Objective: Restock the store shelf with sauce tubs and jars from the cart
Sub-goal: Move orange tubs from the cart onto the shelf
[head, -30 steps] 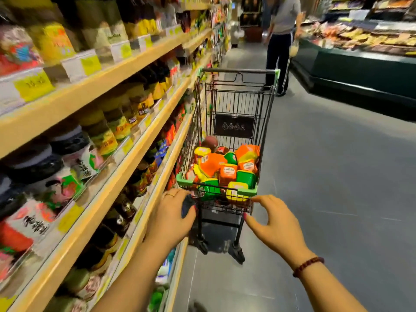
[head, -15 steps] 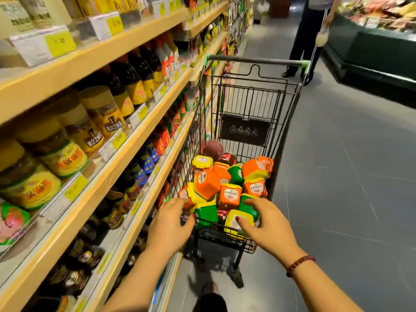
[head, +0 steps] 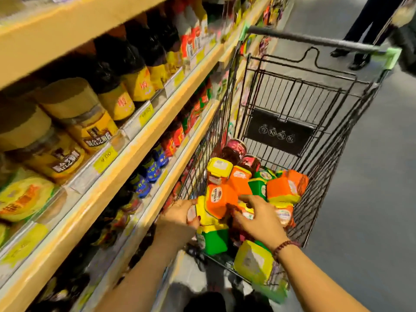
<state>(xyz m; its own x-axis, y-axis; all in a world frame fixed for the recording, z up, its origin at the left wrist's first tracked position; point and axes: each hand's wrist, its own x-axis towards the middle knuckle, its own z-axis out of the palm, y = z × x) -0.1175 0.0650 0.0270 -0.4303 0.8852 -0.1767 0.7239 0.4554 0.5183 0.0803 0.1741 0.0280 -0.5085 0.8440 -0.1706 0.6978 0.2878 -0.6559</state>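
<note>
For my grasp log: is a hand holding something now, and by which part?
The left hand grips the yellow tub by its left end. The right hand rests spread on the piled tubs; whether it grips cannot be told.

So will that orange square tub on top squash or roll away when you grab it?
The orange square plastic tub probably stays stiff: its walls and corners hold a boxy shape. Its flat sides should not roll. But it lies tilted on other tubs in the black wire cart, so lifting it may shift neighbours.
</note>
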